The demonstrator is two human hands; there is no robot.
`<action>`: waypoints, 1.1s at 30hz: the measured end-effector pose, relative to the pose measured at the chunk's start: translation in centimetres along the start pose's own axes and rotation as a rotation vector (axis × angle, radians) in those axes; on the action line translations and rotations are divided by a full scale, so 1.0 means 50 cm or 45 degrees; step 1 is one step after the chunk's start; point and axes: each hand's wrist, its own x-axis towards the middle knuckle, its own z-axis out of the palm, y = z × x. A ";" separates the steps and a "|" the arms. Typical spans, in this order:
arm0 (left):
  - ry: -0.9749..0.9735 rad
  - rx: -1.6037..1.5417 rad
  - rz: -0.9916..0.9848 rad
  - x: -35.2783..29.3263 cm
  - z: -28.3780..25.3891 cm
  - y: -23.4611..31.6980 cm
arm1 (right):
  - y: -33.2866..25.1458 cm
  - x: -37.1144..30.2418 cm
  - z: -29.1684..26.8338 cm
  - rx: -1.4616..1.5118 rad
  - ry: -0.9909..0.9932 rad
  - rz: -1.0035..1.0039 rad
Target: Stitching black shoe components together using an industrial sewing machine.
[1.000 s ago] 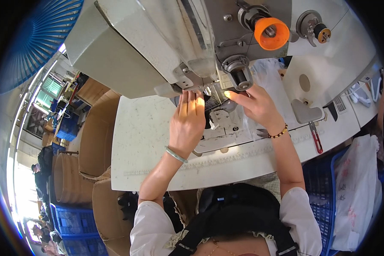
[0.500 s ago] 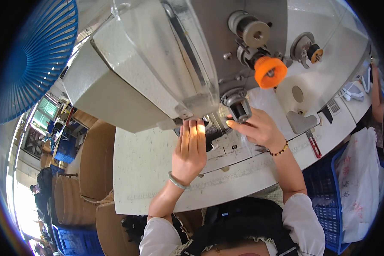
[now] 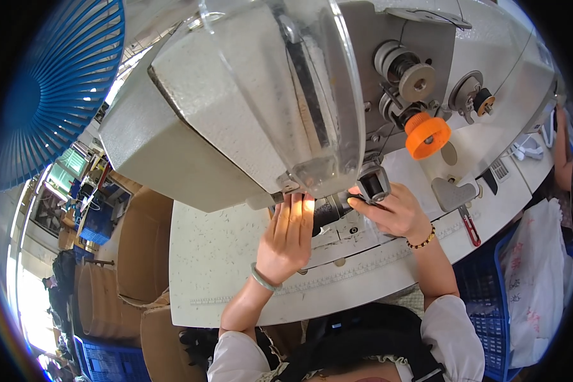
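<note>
Your left hand [image 3: 288,239] lay flat, fingers straight, gripping nothing; right hand [image 3: 391,213] pinched dark piece [image 3: 328,212] under machine [image 3: 261,108]. Positioning step; next needs careful alignment.

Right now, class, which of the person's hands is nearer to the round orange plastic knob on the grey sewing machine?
Right. The right hand lies just below the orange knob; the left hand is farther left, under the machine head.

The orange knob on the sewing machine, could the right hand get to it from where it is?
Probably yes. The right hand is by the needle area, just below the orange knob. The knob sticks out from the machine's front, and nothing seems to lie between them; only a small metal part sits beside the fingers.
</note>
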 end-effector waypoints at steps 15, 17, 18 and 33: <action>0.046 -0.052 -0.023 -0.007 0.012 -0.006 | 0.001 -0.012 0.006 0.083 0.012 0.092; 0.082 -0.032 -0.035 -0.004 0.014 -0.003 | 0.004 -0.009 0.006 0.101 0.030 0.101; 0.079 -0.036 -0.033 -0.004 0.014 0.000 | 0.005 -0.008 0.007 0.116 0.049 0.105; 0.037 -0.054 -0.005 -0.002 0.005 0.001 | 0.011 -0.008 0.017 0.162 0.124 0.105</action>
